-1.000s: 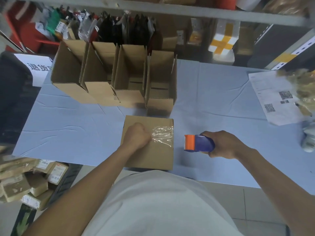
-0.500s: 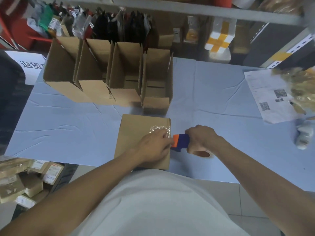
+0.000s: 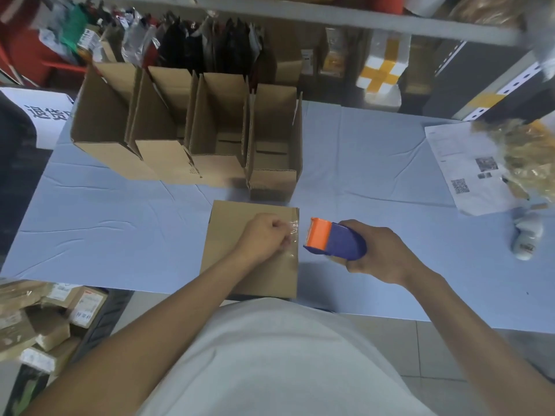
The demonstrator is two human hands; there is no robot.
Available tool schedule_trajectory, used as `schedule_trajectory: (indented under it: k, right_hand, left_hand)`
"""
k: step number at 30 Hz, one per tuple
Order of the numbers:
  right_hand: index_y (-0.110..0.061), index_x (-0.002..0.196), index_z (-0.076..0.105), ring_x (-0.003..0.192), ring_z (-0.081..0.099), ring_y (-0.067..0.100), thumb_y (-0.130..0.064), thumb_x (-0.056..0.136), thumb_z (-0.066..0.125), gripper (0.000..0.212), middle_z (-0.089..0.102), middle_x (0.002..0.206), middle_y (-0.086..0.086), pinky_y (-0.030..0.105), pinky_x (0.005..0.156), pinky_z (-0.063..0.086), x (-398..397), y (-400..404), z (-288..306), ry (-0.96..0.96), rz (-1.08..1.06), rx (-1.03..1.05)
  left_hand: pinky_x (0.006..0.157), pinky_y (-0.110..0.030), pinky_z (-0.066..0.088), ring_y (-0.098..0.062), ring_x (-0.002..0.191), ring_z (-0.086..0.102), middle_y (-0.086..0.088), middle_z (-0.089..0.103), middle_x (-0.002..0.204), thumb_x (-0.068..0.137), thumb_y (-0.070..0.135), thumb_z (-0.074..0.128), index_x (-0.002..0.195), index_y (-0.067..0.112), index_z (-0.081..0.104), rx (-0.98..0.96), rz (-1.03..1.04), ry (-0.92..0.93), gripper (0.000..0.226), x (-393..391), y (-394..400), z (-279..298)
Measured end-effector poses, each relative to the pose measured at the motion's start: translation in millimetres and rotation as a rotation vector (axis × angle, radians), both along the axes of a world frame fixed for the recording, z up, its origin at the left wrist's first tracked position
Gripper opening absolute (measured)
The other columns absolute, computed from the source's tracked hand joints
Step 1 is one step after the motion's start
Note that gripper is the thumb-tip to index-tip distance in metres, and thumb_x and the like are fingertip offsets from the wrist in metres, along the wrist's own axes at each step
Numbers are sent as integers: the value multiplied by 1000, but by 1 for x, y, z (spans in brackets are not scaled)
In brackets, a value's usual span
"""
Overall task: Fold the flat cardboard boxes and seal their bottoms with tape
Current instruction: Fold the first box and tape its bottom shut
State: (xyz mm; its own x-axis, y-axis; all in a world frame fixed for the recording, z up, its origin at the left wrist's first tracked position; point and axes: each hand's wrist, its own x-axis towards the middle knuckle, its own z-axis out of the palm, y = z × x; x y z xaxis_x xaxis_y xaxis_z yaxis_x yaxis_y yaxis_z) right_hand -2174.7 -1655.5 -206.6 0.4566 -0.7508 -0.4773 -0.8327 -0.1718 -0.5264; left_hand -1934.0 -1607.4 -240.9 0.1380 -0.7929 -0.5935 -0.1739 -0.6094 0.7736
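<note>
Head view: box [image 3: 252, 250] on table [image 3: 120, 235] near its front edge; left hand [image 3: 264, 237] curled, apparently pressing tape [image 3: 292, 238]; right hand [image 3: 378, 253] grips dispenser [image 3: 333, 240]. Risk: wrinkled tape lifts, leaving the bottom seam weak.

Both forearms reach forward from the body over the cardboard box [image 3: 240, 265]. The left hand [image 3: 264, 235] rests fisted on its top near the right edge, knuckles up. The right hand [image 3: 378, 253], just right of the box, grips a tape dispenser [image 3: 333, 240].
</note>
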Motion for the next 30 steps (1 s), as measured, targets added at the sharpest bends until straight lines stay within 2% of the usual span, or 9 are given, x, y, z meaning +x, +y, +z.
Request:
schedule_trajectory:
  k: [4, 7, 11, 14, 16, 19, 23, 27, 30]
  right_hand:
    - [-48, 115, 50, 82, 63, 7, -32, 64, 80, 61, 66, 93, -20, 27, 69, 54, 5, 6, 6, -104, 27, 31]
    - [-46, 118, 50, 85, 63, 7, -28, 60, 79, 67, 65, 96, -20, 25, 70, 53, 9, 7, 8, -118, 66, 20]
    - [-48, 120, 48, 85, 63, 7, -29, 61, 80, 70, 64, 96, -22, 23, 69, 53, 10, 10, 6, -99, 134, 48]
    - [-59, 111, 45, 78, 61, -3, -33, 58, 76, 66, 62, 87, -29, 17, 61, 48, -19, 9, 5, 44, 177, 63]
    - [-67, 102, 41, 74, 59, -7, -36, 56, 73, 64, 61, 82, -33, 11, 54, 41, -37, 6, 4, 124, 167, 38]
    - [-60, 105, 44, 72, 60, -4, -39, 59, 76, 60, 63, 81, -30, 15, 55, 43, -42, 2, -3, 178, 161, 48]
    - [-53, 112, 47, 73, 60, 3, -37, 56, 70, 63, 66, 83, -22, 22, 56, 46, -35, 2, -18, 218, 189, 49]
    - [-47, 115, 49, 73, 57, 4, -34, 55, 66, 63, 64, 81, -19, 23, 52, 37, -24, 3, -30, 229, 235, 55]
    - [-43, 114, 49, 73, 54, 9, -31, 58, 67, 60, 58, 77, -18, 24, 51, 30, -13, 1, -36, 257, 286, 33]
  left_hand:
    - [68, -22, 55, -14, 76, 67, -4, 69, 81, 95, 20, 61, 88, 11, 68, 120, 33, 430, 13, -1, 3, 15]
    - [62, -20, 54, -10, 67, 65, -1, 68, 74, 95, 12, 61, 88, 11, 67, 129, 103, 449, 9, -2, 9, 18]
    - [54, -19, 51, -11, 53, 58, -7, 65, 66, 88, 6, 68, 78, 3, 70, 49, 78, 91, 11, 2, 14, 20]
    - [56, -20, 48, -12, 49, 55, -6, 65, 59, 84, 12, 73, 66, 3, 70, 44, 38, -100, 20, 17, 27, 15]
    - [51, -13, 42, -8, 44, 53, 1, 61, 50, 84, 17, 73, 57, 6, 65, 54, 28, -186, 30, 31, 33, 13]
    - [48, -9, 39, -5, 41, 54, -1, 63, 51, 84, 14, 71, 55, 3, 63, 80, 7, -232, 33, 34, 33, 8]
    - [51, -18, 43, -6, 49, 61, 0, 65, 54, 80, 10, 66, 53, 7, 61, 84, -92, -408, 28, 31, 31, 3]
    - [60, -28, 39, -26, 80, 62, -5, 67, 84, 82, 28, 65, 75, 15, 63, 26, -374, -953, 15, 21, 22, 3]
    - [53, -25, 27, -25, 73, 54, -3, 63, 82, 77, 46, 70, 72, 22, 54, 54, -447, -1116, 30, 22, 11, 2]
